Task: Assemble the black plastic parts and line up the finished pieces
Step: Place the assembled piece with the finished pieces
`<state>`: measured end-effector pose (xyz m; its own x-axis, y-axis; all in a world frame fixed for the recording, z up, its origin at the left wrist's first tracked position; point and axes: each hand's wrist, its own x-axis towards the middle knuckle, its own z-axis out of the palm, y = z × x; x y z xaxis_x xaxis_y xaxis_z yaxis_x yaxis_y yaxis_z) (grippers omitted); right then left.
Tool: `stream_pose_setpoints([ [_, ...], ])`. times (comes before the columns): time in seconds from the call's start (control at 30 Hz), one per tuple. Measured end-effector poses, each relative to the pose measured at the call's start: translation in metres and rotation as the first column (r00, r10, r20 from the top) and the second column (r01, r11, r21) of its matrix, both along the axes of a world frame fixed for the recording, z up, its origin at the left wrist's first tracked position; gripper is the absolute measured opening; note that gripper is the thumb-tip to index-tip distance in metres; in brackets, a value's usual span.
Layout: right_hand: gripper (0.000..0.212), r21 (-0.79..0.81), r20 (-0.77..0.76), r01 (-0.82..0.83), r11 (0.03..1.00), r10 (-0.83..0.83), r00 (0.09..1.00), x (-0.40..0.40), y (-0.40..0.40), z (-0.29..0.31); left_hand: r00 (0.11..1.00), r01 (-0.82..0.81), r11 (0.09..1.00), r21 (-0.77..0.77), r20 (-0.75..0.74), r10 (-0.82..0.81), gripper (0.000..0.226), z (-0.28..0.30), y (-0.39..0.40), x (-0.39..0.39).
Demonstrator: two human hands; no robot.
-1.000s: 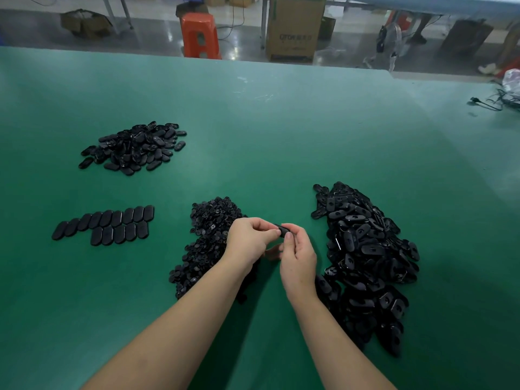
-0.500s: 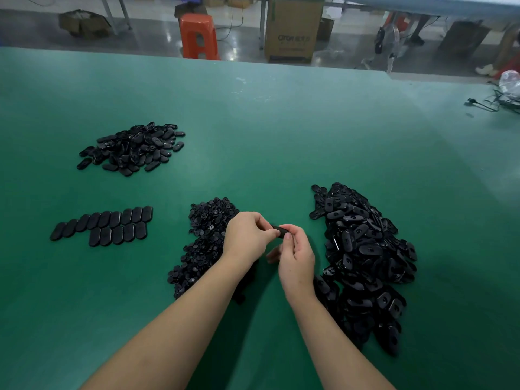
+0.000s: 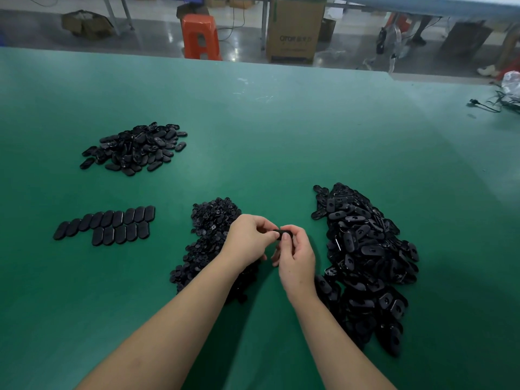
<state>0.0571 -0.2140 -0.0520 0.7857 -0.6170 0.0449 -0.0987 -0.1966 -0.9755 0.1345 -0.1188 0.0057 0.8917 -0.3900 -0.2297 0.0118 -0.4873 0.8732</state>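
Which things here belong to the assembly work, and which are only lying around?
Part of the job: black part pinched between left hand and right hand; pile of small pieces; pile of oval shells; lined-up finished pieces; far heap of ovals.

Just lying about: orange stool; cardboard box; cables.

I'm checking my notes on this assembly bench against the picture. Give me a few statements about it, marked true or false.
1. Both hands hold one black part between them. True.
2. The finished pieces lie in two rows, left of the hands. True.
3. The right hand rests flat on the table. False: it pinches the part, raised.
4. The pile of small parts lies right of the oval shells pile. False: left of it.
5. The stool is blue. False: orange.
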Motion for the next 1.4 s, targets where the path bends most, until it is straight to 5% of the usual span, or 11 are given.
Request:
stream_pose_setpoints([
  [1.0,0.015,0.061,-0.036,0.006,0.998,-0.004,0.999,0.0,-0.004,0.001,0.997,-0.024,0.993,0.116,0.081,0.015,0.008,0.005,-0.008,-0.014],
  [1.4,0.011,-0.04,-0.053,-0.031,0.999,0.029,0.998,0.0,-0.002,0.0,0.979,0.033,0.986,0.162,0.194,-0.065,0.01,-0.002,0.003,-0.015],
])
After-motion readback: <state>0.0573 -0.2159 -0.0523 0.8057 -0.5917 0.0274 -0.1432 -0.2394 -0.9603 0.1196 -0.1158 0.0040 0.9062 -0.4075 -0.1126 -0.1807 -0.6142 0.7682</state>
